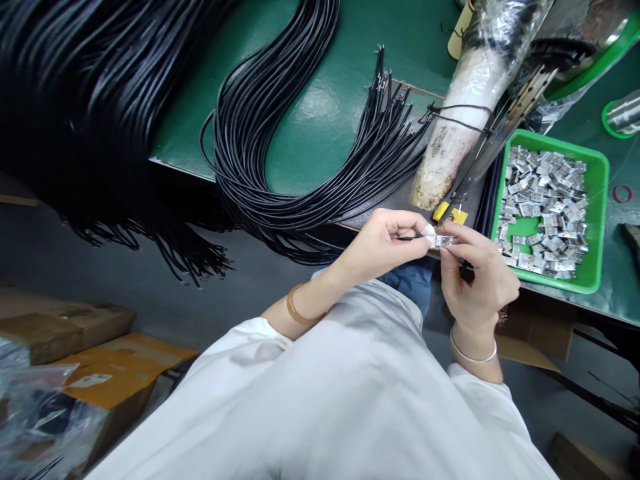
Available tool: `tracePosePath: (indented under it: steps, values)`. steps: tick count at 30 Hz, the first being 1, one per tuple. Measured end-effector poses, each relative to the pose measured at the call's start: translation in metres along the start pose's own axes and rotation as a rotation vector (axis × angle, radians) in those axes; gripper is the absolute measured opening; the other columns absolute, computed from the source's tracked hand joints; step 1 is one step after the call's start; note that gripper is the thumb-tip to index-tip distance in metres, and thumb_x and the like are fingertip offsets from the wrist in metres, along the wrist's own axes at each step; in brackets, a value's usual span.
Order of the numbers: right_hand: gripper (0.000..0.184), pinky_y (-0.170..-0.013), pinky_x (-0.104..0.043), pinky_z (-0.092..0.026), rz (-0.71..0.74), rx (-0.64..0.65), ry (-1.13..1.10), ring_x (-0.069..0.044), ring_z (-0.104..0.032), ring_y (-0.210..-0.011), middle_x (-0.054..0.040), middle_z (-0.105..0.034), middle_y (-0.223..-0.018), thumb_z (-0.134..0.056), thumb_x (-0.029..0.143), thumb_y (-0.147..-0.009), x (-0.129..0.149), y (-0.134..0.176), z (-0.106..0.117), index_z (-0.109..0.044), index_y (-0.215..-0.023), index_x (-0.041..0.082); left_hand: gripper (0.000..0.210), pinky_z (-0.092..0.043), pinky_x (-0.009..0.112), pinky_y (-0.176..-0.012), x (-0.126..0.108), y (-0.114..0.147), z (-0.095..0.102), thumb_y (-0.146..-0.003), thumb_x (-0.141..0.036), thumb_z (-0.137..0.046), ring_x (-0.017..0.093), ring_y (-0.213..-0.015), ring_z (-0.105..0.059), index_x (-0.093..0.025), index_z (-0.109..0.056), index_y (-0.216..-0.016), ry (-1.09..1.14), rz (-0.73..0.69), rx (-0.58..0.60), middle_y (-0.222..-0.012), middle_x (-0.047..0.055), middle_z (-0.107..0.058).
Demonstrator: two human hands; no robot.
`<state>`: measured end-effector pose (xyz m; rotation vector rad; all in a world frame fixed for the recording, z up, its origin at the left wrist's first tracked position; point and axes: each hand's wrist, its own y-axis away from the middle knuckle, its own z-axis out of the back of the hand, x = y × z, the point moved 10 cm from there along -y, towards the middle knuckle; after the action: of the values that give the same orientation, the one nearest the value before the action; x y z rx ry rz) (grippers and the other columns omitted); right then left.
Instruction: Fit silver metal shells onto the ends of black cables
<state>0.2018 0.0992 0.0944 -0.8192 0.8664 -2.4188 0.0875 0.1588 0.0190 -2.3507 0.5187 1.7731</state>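
My left hand (pixel 377 243) is closed, its white-wrapped fingertip and thumb pinching a black cable, of which only a short dark piece shows between the fingers. My right hand (pixel 473 263) pinches a small silver USB connector (pixel 443 241) from the other side, right at the left fingertips. How cable and connector meet is covered by fingers. Just beyond both hands are two yellow-tipped pieces (pixel 450 213) below a metal holder. A green tray (pixel 603 200) to the right holds many loose silver connectors (pixel 550 200).
A thick bundle of black cables (pixel 280 207) curves over the green table (pixel 320 107), its stripped ends near a white plastic-wrapped tube (pixel 455 127). More cables (pixel 100 100) hang off the left edge. A solder spool (pixel 625 113) and red ring (pixel 623 194) lie right. Cardboard boxes (pixel 135 363) stand below left.
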Motion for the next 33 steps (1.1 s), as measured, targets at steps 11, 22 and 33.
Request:
tracePosePath:
  steps: [11,22,33]
  values:
    - [0.009,-0.045,-0.02,-0.041,-0.396,-0.009,-0.168,-0.006,-0.055,-0.048,0.0073,-0.062,-0.067,-0.074,0.027,-0.088,-0.04,0.003,0.002,-0.066,-0.087,0.022,0.014,-0.04,0.019,-0.052,-0.028,0.025,-0.009,-0.082,-0.021,-0.069,0.006,-0.053,-0.048,-0.012,-0.078,-0.085,-0.351,-0.334,-0.023,-0.07,0.003,-0.071]
    - [0.02,-0.061,-0.028,-0.062,-0.146,-0.265,-0.134,-0.016,-0.075,-0.07,0.002,-0.076,-0.082,-0.074,0.009,-0.082,-0.018,0.006,0.024,-0.069,-0.096,0.023,0.014,-0.047,0.019,-0.062,0.001,0.004,0.009,-0.078,-0.025,-0.069,0.007,-0.061,-0.055,-0.012,-0.072,-0.074,-0.033,-0.08,-0.153,-0.07,0.002,-0.068]
    - [0.022,-0.086,-0.033,-0.066,-0.045,-0.089,-0.004,-0.02,-0.077,-0.098,-0.0025,-0.077,-0.112,-0.074,0.008,-0.082,-0.004,-0.009,0.0,-0.068,-0.097,0.024,0.016,-0.02,0.019,-0.045,-0.015,0.005,0.015,-0.078,-0.025,-0.071,0.004,-0.051,-0.028,-0.012,-0.068,-0.069,-0.172,-0.135,-0.275,-0.053,-0.006,-0.037]
